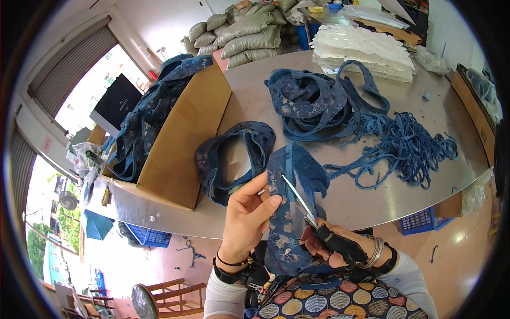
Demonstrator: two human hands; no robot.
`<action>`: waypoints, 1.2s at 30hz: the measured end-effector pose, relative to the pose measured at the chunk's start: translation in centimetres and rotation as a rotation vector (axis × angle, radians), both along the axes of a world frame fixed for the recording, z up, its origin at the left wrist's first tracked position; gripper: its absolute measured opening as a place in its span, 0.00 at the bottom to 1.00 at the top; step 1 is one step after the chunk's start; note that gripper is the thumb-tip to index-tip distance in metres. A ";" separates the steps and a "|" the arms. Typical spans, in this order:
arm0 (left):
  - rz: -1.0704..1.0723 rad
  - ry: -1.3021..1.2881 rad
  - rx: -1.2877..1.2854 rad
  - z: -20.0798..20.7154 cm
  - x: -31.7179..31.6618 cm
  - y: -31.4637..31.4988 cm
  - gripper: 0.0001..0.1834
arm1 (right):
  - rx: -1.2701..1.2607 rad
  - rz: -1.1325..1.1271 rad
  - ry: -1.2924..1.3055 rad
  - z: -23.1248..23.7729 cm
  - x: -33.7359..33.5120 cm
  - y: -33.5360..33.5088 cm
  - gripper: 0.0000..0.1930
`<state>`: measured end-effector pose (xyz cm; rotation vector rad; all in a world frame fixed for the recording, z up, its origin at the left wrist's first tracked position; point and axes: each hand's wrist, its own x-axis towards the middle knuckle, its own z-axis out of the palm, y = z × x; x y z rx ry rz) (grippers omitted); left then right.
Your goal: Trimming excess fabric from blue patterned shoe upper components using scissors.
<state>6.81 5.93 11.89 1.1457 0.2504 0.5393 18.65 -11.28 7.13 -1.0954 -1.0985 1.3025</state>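
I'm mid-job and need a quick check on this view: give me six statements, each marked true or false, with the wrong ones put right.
1. The right hand holds scissors. True.
2. The left hand pinches a strip. True.
3. The strip is plain red. False: it is blue with pale flowers.
4. The box stands left of the cords. True.
5. The box is empty. False: blue fabric is heaped in it.
6. The cords lie on the floor. False: they lie on the table.

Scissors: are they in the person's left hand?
No, the right hand holds the scissors, while the left hand grips the flowered blue cloth.
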 end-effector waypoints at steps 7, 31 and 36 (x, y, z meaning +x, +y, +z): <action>-0.060 -0.006 0.102 1.0 0.2 -0.2 0.26 | 0.165 -0.023 -0.149 -0.9 0.4 -0.2 0.46; 0.031 -0.139 -0.094 -0.2 0.5 -1.8 0.25 | 0.073 -0.004 -0.208 1.1 0.6 -0.5 0.50; 0.072 -0.131 -0.056 -0.5 0.5 -2.2 0.25 | 0.118 0.002 -0.321 0.1 0.8 -0.6 0.55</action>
